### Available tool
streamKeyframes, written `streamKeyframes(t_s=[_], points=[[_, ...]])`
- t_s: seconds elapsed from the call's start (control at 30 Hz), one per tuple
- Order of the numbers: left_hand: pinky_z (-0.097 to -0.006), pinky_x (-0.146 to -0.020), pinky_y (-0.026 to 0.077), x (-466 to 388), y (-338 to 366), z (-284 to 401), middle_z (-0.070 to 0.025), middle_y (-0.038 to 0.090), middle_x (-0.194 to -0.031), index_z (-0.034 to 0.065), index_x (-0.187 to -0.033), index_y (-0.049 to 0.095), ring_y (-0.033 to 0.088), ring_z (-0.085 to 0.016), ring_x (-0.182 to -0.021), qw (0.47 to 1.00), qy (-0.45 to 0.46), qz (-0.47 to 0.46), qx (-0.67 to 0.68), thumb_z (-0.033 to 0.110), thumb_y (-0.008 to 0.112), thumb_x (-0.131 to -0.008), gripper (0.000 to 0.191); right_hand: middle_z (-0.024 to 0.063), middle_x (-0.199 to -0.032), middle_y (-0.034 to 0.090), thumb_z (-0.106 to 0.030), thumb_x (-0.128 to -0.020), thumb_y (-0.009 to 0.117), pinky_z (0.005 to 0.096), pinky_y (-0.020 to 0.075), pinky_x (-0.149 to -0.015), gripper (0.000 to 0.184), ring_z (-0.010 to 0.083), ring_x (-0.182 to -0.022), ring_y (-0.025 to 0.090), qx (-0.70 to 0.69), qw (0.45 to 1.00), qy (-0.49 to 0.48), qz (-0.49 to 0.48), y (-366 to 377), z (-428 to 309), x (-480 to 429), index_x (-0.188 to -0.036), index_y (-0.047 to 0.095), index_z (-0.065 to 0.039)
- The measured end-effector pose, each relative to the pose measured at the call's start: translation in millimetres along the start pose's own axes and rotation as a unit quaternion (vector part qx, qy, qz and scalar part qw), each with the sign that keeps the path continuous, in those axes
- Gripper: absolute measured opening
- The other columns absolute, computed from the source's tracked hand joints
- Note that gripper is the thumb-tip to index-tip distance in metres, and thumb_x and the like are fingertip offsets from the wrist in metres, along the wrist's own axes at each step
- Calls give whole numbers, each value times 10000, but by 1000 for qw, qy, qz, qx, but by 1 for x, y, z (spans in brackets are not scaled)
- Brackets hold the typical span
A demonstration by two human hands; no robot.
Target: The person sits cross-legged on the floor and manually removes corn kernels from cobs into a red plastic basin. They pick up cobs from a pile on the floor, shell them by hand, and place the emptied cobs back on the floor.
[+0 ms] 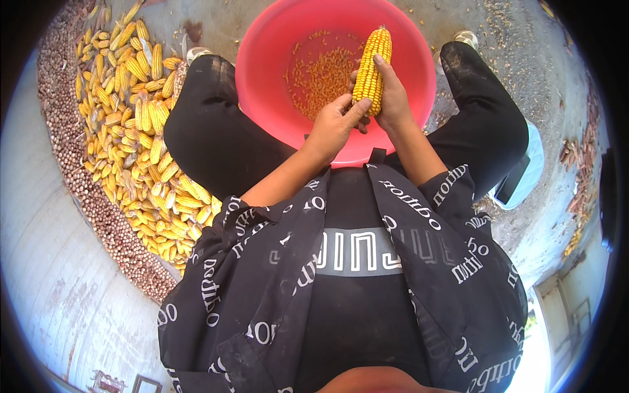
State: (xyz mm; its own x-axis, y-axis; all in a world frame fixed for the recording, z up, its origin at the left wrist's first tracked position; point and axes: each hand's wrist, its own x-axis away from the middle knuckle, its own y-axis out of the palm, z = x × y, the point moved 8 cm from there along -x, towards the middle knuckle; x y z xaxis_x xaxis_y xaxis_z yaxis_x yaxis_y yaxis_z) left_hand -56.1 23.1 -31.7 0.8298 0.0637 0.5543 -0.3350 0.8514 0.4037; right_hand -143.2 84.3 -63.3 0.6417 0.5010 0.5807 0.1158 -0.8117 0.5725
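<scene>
A yellow ear of corn [372,73] is in both my hands above a red plastic basin [260,64]. My right hand [393,93] wraps its right side, with the thumb lying along the kernels. At the near end, my left hand [339,115] grips with thumb and fingers; some fingertips are hidden behind the ear. The visible rows look full of kernels. Loose orange kernels [324,73] lie on the bottom of the basin, which sits between my knees.
Husked corn ears [142,127] form a large heap left of my leg. Beyond it, stacked cobs [73,132] line a pale wall [59,236]. A light blue and white plastic object [523,177] is by my right thigh. Cobs [582,172] lie farther right on the concrete floor [545,113].
</scene>
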Motion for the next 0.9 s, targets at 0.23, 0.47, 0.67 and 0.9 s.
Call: streamKeyframes(t_s=[0.23, 0.47, 0.67, 0.9], points=[[-247, -655, 479, 2, 4, 8, -54, 594, -812, -17, -1030, 569, 574, -102, -697, 997, 47, -30, -46, 270, 558, -978, 292, 107, -786, 649, -434, -936, 538, 302, 551, -605, 409, 177, -676, 647, -27, 1000, 6, -10, 4, -4, 5, -1010, 553, -32], [-250, -665, 481, 5, 6, 16, -57, 594, -827, -16, -1036, 558, 580, -108, -716, 991, 70, -47, -103, 245, 551, -977, 268, 114, -789, 647, -444, -949, 503, 310, 556, -607, 422, 186, -673, 649, -87, 996, 4, -23, 4, -5, 4, -1034, 539, -32], [-250, -660, 467, 1, 8, 6, -45, 581, -849, -5, -1054, 556, 565, -100, -762, 992, 19, -39, 118, 254, 547, -978, 270, 108, -784, 645, -434, -955, 493, 319, 555, -619, 419, 189, -681, 649, -47, 999, -4, -25, 4, -5, 6, -1048, 530, -27], [-251, -682, 460, 7, 7, 11, -31, 564, -868, 2, -1097, 547, 541, -95, -723, 997, 39, -53, -43, 273, 547, -979, 295, 106, -782, 645, -444, -957, 483, 315, 549, -608, 438, 185, -679, 649, -58, 998, -3, -34, 9, -5, 9, -1054, 538, -21]])
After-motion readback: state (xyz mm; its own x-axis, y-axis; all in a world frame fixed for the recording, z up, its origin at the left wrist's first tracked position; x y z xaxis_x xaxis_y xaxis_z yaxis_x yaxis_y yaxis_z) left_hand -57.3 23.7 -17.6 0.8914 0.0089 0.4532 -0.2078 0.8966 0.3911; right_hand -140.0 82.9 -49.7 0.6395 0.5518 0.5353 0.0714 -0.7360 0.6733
